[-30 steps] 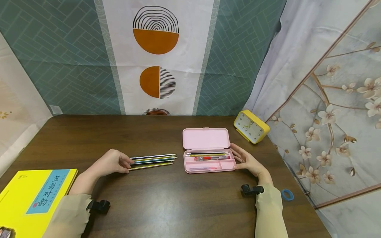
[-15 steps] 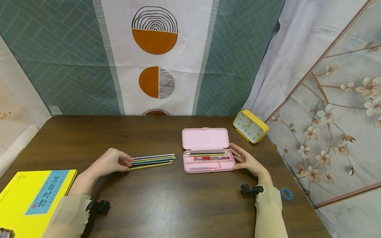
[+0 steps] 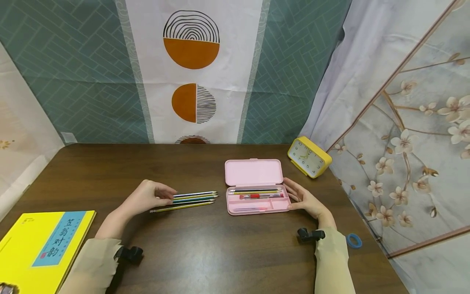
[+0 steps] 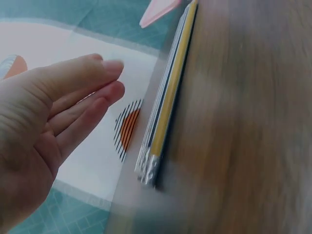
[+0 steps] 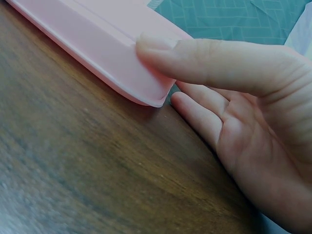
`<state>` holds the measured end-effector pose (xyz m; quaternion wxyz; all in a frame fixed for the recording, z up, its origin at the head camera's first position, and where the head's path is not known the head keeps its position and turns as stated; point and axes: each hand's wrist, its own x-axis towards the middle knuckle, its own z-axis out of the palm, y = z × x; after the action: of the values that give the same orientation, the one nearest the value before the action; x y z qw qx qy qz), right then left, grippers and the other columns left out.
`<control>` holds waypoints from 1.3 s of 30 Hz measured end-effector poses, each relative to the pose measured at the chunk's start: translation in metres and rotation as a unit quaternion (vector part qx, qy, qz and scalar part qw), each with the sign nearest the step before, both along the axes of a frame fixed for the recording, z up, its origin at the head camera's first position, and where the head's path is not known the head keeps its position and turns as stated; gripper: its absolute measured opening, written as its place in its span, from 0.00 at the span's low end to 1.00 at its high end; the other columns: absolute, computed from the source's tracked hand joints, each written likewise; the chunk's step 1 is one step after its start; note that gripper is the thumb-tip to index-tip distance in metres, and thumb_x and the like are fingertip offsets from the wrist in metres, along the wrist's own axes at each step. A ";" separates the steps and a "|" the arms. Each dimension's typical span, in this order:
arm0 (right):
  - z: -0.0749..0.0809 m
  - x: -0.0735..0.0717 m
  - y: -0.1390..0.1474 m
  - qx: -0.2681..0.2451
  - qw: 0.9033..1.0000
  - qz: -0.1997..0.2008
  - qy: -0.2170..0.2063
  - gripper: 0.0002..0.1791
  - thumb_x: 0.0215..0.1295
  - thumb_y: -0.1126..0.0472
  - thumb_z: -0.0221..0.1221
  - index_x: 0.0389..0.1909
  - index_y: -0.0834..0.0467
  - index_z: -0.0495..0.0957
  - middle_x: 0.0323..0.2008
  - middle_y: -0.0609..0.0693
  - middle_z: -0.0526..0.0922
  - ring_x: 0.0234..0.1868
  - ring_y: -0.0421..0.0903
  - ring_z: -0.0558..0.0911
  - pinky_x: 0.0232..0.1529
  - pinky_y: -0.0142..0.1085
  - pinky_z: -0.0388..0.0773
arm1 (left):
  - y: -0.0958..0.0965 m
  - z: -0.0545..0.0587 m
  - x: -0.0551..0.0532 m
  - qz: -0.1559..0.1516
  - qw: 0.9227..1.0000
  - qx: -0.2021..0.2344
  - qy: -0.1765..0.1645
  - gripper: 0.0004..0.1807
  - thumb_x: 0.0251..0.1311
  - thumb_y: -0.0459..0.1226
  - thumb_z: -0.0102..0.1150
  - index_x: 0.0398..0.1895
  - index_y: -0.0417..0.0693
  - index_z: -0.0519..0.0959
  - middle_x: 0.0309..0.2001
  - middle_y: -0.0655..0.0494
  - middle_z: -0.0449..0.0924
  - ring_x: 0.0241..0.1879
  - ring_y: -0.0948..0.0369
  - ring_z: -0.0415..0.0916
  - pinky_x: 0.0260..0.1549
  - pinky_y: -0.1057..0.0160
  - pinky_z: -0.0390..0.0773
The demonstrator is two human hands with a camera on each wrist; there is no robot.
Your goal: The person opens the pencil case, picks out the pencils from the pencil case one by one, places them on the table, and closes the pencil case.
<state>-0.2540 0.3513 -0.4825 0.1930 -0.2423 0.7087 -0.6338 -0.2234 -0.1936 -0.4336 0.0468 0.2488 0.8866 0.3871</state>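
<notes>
The left hand (image 3: 148, 198) has its fingers drawn near the thumb with only a narrow gap, nothing gripped between them as far as the left wrist view shows, and it sits over the rear ends of loose pencils (image 3: 194, 199) on the dark wooden table (image 3: 205, 253). From the head view it is hard to tell whether the fingertips touch the pencils; the left wrist view shows the hand beside them, apart across the picture, its digits fairly straight. That closer view also brings out the silver end caps, which the hand mostly hides from above, and a pink edge beyond the far ends. Only the head view shows the sharpened tips pointing at the pink case (image 3: 280, 203), and the foremost yellow-and-dark pencil (image 3: 187, 206) lying slightly askew from the others, its rear end in sight. The right hand (image 3: 306, 201) is spread along the right end of the case, thumb extended to the front corner and fingers reaching towards the hinge side. The right wrist view confirms the thumb tip touching the outer wall, the other fingers loosely bent beyond the corner, their contact unclear. The case's inside appears only from the head: lid (image 3: 253, 172) laid back, stored pencils (image 3: 257, 191) along the rear, a red pen (image 3: 261, 196) before them, a pale pink pen (image 3: 251, 209) in the front compartment.
</notes>
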 end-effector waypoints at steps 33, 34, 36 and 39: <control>-0.002 -0.002 0.002 -0.003 1.000 0.002 0.003 0.56 0.55 0.74 0.65 0.76 0.67 0.37 0.76 0.67 0.34 0.70 0.26 0.60 0.64 0.23 0.65 | 0.134 0.016 -0.049 -0.004 0.994 0.090 0.065 0.17 0.54 0.27 0.66 0.49 0.34 0.82 0.44 0.42 0.86 0.43 0.51 0.85 0.45 0.55 0.83; -0.003 -0.002 0.002 -0.003 1.000 0.003 0.003 0.56 0.55 0.74 0.65 0.76 0.67 0.37 0.76 0.67 0.34 0.70 0.26 0.60 0.64 0.23 0.65 | 0.138 0.015 -0.049 -0.005 0.994 0.091 0.066 0.17 0.54 0.26 0.66 0.49 0.34 0.82 0.44 0.43 0.86 0.43 0.51 0.85 0.45 0.55 0.83; -0.002 -0.002 0.002 -0.003 1.000 0.002 0.001 0.56 0.55 0.74 0.65 0.76 0.67 0.37 0.76 0.67 0.34 0.70 0.26 0.60 0.63 0.23 0.65 | 0.146 0.014 -0.050 -0.005 0.993 0.092 0.067 0.17 0.54 0.26 0.66 0.49 0.34 0.82 0.44 0.43 0.86 0.42 0.51 0.85 0.45 0.56 0.83; -0.002 -0.001 0.001 0.000 1.000 -0.001 -0.004 0.56 0.55 0.74 0.66 0.76 0.66 0.37 0.76 0.67 0.34 0.69 0.25 0.61 0.63 0.23 0.66 | 0.156 0.011 -0.051 -0.007 0.994 0.091 0.062 0.18 0.54 0.26 0.66 0.50 0.34 0.82 0.43 0.43 0.87 0.42 0.51 0.85 0.46 0.56 0.83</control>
<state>-0.2552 0.3527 -0.4841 0.1951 -0.2386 0.7085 -0.6349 -0.2746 -0.0376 -0.4225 -0.0287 0.2818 0.8469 0.4500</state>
